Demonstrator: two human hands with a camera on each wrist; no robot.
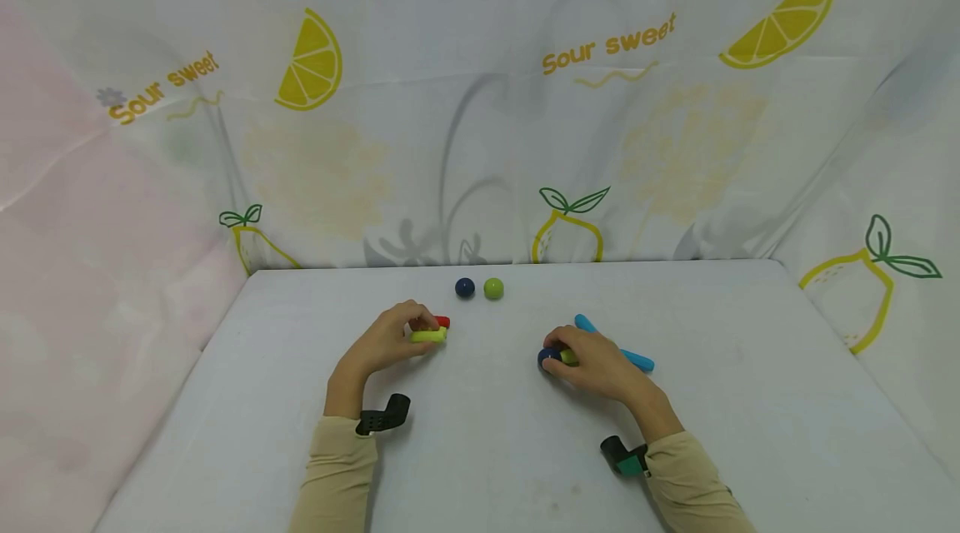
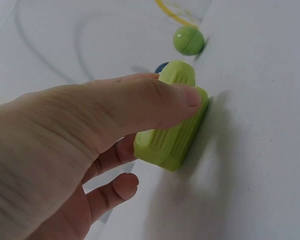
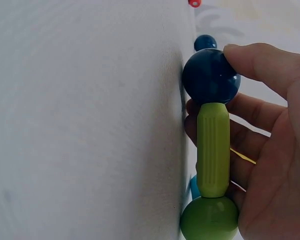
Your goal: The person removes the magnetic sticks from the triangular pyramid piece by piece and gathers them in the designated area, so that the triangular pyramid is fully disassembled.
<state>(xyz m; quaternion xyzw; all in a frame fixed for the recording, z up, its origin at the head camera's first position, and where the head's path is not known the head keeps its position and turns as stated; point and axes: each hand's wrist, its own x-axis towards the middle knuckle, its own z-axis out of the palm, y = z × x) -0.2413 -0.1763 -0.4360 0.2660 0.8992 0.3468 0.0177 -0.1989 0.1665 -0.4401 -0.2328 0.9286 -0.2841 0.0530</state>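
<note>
My left hand point(image 1: 390, 339) pinches short yellow-green ribbed sticks point(image 2: 172, 120) just above the table; two appear to lie side by side under the thumb. A red stick point(image 1: 442, 321) shows just behind them; whether the hand holds it is unclear. With thumb and curled fingers, my right hand point(image 1: 592, 361) grips a joined piece low over the table. It has a dark blue ball point(image 3: 211, 76) at one end, a yellow-green stick point(image 3: 213, 150) in the middle and a green ball point(image 3: 210, 218) at the other end. The thumb touches the blue ball.
Another dark blue ball point(image 1: 465, 288) and a green ball point(image 1: 493, 288) sit near the back edge of the white table point(image 1: 480, 450). Blue sticks point(image 1: 637, 361) lie partly hidden behind my right hand. A printed cloth point(image 1: 465, 100) hangs behind the table.
</note>
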